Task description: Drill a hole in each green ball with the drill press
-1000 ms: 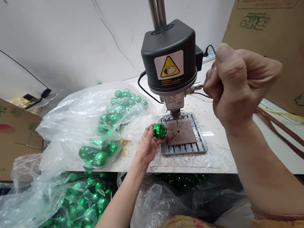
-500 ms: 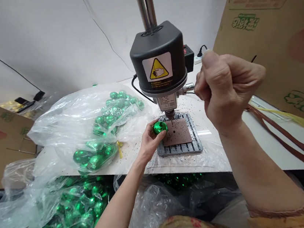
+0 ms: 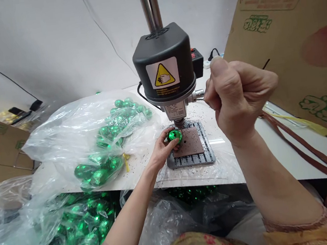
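Between the fingers and thumb of my left hand (image 3: 161,151) is a shiny green faceted ball (image 3: 174,137), held at the left part of a brown board (image 3: 194,142) on the drill press base (image 3: 209,152). The chuck (image 3: 179,123) of the black-headed drill press (image 3: 164,64) is just above and right of the ball; the bit is mostly hidden. My right hand (image 3: 234,94) is raised in a fist beside the drill head, closed around the feed handle (image 3: 197,95), whose inner end shows at the left of the fist.
A clear plastic bag (image 3: 59,127) with several green balls lies left on the white table (image 3: 145,168). More green balls (image 3: 75,228) are bagged below the table edge. Dark shavings surround the base. A brown strap (image 3: 300,149) and a large carton (image 3: 295,54) stand right.
My left hand has moved the green ball slightly right, closer to the chuck and over the brown board. My right fist stays on the handle. The view has shifted a little.
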Motion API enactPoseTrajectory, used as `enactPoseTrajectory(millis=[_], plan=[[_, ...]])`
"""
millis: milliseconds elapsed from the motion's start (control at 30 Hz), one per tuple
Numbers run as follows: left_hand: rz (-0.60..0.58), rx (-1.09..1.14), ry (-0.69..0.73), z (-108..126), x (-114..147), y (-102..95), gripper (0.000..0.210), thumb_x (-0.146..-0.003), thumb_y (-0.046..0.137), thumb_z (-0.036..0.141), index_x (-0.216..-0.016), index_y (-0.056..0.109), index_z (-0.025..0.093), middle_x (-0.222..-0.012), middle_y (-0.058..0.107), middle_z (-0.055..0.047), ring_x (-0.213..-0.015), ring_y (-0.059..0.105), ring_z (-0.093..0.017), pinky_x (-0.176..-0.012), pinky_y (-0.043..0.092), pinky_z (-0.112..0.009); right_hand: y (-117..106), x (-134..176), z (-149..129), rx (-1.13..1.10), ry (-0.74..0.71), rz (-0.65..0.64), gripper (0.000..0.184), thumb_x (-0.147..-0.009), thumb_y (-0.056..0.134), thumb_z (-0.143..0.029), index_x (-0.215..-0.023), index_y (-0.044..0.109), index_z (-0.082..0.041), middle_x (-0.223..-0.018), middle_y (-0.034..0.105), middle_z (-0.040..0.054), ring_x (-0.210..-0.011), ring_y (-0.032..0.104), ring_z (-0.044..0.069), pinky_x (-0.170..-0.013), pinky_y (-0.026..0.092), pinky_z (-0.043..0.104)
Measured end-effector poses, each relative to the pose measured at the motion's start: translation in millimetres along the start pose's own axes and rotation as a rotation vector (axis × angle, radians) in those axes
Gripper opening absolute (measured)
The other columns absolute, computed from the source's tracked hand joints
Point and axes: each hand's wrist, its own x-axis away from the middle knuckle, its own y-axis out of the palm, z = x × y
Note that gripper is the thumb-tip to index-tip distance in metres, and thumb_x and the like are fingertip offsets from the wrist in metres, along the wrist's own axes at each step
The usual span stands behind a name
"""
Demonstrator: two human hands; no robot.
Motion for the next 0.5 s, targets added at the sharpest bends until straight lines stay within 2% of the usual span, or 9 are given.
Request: enactPoseTrajectory(millis=[133, 267, 367, 500], plan=[[-0.012, -0.068, -0.007, 4, -1, 1.3, 0.059, -0.074, 0.084, 0.043, -0.125, 0.062, 0.021, -0.089, 0.068, -0.002, -0.061, 0.058, -0.01, -0.054, 0.049, -0.022, 1, 1, -2, -0.007, -0.002, 0.012, 0.045, -0.09, 0.064, -0.031, -0.048, 0.048, -0.021, -0.041, 0.032, -0.0051, -0.038, 0.031, 0.007, -0.043, 0.023, 0.031], [-0.017, -0.113, -0.003, -2, -6, 1.2, 0.061, -0.071, 0.086, 0.041, -0.125, 0.065, 0.022, -0.089, 0.068, -0.003, -0.063, 0.057, -0.011, -0.054, 0.046, -0.022, -1, 2, -3, 0.063, 0.037, 0.007, 0.048, -0.089, 0.064, -0.041, -0.048, 0.046, -0.023, -0.042, 0.033, -0.004, -0.039, 0.033, 0.009, -0.043, 0.027, 0.033], [-0.007, -0.174, 0.039, -8, -10, 1.9, 0.064, -0.068, 0.088, 0.038, -0.125, 0.065, 0.02, -0.086, 0.068, -0.003, -0.067, 0.058, -0.013, -0.06, 0.046, -0.024, -2, 3, -2, 0.156, 0.054, 0.004, 0.05, -0.089, 0.061, -0.049, -0.049, 0.046, -0.025, -0.042, 0.036, -0.0027, -0.04, 0.036, 0.012, -0.043, 0.031, 0.035], [0.047, -0.338, 0.142, -13, -12, 7.0, 0.061, -0.065, 0.089, 0.031, -0.121, 0.067, 0.019, -0.084, 0.066, -0.002, -0.066, 0.055, -0.013, -0.059, 0.044, -0.025, -3, 4, -1, 0.2, 0.036, 0.0, 0.05, -0.091, 0.058, -0.05, -0.05, 0.046, -0.025, -0.042, 0.037, -0.0028, -0.04, 0.039, 0.012, -0.042, 0.032, 0.034]])
